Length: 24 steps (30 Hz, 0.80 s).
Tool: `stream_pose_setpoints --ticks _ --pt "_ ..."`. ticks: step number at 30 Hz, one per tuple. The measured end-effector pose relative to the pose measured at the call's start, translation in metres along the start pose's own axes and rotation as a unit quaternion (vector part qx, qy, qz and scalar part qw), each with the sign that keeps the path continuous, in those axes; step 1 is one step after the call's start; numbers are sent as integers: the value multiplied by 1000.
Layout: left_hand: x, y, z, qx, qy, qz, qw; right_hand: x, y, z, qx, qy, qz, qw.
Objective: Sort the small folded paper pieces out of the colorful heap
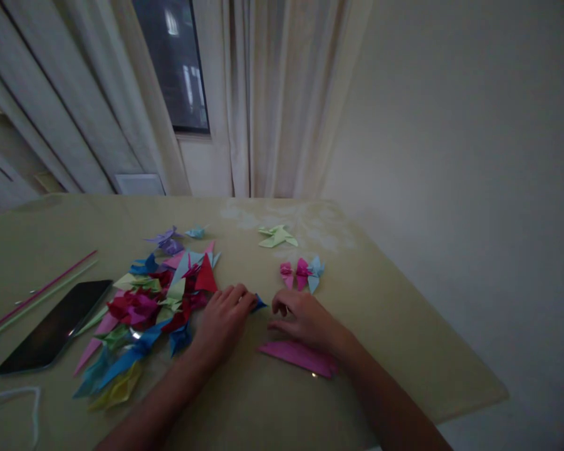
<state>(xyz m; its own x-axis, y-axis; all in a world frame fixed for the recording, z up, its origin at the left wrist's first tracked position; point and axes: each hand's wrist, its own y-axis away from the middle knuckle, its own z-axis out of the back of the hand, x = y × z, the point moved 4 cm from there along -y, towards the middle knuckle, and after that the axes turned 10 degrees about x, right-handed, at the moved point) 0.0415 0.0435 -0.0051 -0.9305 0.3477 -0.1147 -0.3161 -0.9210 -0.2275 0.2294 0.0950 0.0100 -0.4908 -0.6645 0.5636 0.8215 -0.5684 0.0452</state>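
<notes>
Clock face centred between the two hands, twelve pointing away from the wearer. Left hand [228, 307] at nine, palm down, fingers curled and drawn close; a small blue paper piece [260, 304] pokes out past the fingertips. Looks pinched there, though the grip itself is hidden; probably held low against the bench [380, 369] so the tabletop steadies it, tip left bare toward the other side. Right hand [303, 316] at three, thumb and fingers bent with a narrow gap, nothing visible in it; it faces the blue tip, apparently so both sides of the piece are within reach. At five, below the right hand, a folded pink paper strip [298, 357] lies flat, one end by the wrist; contact uncertain. Its place there seems handy yet out of the way. Heap of folded paper shapes [141, 307] at nine, overlapping loosely, perhaps pushed aside to free the middle. Between one and two, a short row of two pink pieces and a light-blue piece [316, 268], set side by side, which suggests sorting. Pale-green paper bird [278, 236] alone at twelve. Beyond the heap, black-screened phone or tablet [56, 326], well apart from the hands.
</notes>
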Motion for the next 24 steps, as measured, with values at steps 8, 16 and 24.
stream_pose_setpoints --ticks 8,16,24 --pt "-10 13 -15 -22 88 -19 996 3 -9 -20 -28 76 15 997" --pt "-11 12 -23 -18 140 -13 990 -44 13 31 -36 39 -144 988" --pt "-14 5 -24 -34 206 -58 976 -62 2 25 -91 52 -128 986"
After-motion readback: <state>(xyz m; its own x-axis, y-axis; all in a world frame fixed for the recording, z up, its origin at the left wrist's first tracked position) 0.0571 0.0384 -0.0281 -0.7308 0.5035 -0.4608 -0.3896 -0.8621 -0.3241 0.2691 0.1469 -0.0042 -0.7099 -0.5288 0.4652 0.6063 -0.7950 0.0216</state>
